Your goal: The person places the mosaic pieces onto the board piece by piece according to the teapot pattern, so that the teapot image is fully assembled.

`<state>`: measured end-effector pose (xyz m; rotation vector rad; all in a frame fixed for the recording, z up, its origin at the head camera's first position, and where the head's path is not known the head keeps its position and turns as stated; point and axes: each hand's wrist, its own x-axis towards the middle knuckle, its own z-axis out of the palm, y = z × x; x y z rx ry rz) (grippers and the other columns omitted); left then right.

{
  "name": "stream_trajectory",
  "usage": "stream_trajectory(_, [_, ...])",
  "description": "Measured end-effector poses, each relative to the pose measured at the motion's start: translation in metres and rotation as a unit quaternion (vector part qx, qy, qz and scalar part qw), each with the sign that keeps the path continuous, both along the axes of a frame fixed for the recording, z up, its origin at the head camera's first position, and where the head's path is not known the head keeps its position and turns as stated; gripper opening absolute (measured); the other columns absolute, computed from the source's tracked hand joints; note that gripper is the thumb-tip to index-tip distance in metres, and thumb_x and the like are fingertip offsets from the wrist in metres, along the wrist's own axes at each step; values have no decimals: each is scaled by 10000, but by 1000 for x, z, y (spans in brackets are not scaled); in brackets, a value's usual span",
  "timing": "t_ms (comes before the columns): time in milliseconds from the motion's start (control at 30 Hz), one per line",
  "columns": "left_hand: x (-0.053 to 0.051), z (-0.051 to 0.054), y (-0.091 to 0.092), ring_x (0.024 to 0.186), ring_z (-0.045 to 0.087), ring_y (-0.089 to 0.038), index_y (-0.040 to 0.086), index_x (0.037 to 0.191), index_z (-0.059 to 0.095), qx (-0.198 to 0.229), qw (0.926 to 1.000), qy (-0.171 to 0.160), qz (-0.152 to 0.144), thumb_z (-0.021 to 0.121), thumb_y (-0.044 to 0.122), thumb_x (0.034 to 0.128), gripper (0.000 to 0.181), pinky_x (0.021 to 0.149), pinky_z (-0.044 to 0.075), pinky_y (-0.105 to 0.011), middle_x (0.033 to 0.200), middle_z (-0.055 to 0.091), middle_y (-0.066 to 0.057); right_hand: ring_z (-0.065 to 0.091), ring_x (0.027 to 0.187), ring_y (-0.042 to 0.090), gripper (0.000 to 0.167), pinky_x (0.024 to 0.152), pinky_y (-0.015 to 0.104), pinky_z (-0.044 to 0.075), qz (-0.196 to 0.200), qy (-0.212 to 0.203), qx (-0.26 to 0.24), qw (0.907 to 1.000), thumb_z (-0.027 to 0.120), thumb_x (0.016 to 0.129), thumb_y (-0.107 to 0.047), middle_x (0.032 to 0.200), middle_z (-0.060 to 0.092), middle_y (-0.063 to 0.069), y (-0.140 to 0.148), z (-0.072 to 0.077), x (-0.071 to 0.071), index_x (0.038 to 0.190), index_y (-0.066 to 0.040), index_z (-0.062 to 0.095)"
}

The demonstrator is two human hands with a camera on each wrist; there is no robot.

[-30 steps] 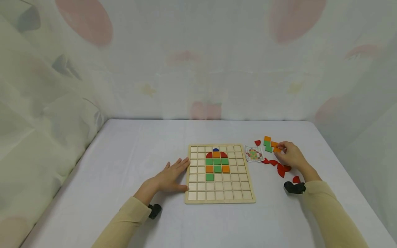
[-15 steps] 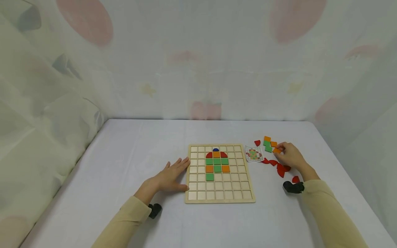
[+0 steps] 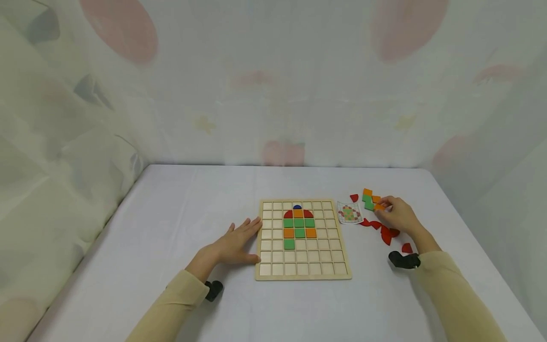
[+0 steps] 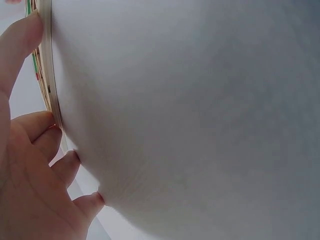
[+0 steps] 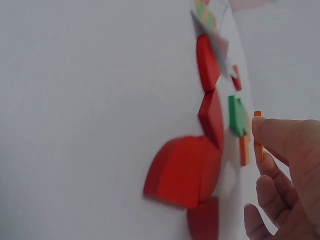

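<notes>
In the head view, my left hand (image 3: 232,244) touches the left edge of a wooden grid board (image 3: 273,275) with its fingers spread. The board's edge (image 4: 47,60) runs past the thumb in the left wrist view. Set into the board are a blue piece (image 3: 297,207), two red pieces, and several green and orange square tiles. Over on the right, my right hand (image 3: 400,217) pinches an orange square tile (image 5: 258,145) between thumb and fingers, seen edge-on in the right wrist view. Close to it lie green tiles (image 3: 369,206) and other orange tiles (image 3: 367,192).
A small pattern card (image 3: 350,213) lies beside the board's right edge. Several red curved pieces (image 3: 386,236) trail from the card toward my right wrist, and one red piece (image 3: 354,197) lies behind the card. A cloth backdrop (image 3: 273,95) rises behind the white table (image 3: 192,199).
My right hand has shifted very slightly and keeps its pinch on the orange tile. The left hand and board look the same.
</notes>
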<state>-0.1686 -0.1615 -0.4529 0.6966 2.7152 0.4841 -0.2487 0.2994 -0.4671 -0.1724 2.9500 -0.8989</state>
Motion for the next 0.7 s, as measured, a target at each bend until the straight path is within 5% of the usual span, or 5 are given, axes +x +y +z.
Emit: stream_trajectory(700, [1, 1, 0, 1409, 124, -313, 90, 1472, 217, 87, 10000, -18, 28, 703, 406, 776, 906, 1074, 78, -617, 1544, 151, -45, 505, 759, 208, 253, 639, 280, 427, 976, 1232, -290, 9871, 692, 795, -89, 945, 612, 120, -65, 9, 31, 1023, -8, 617])
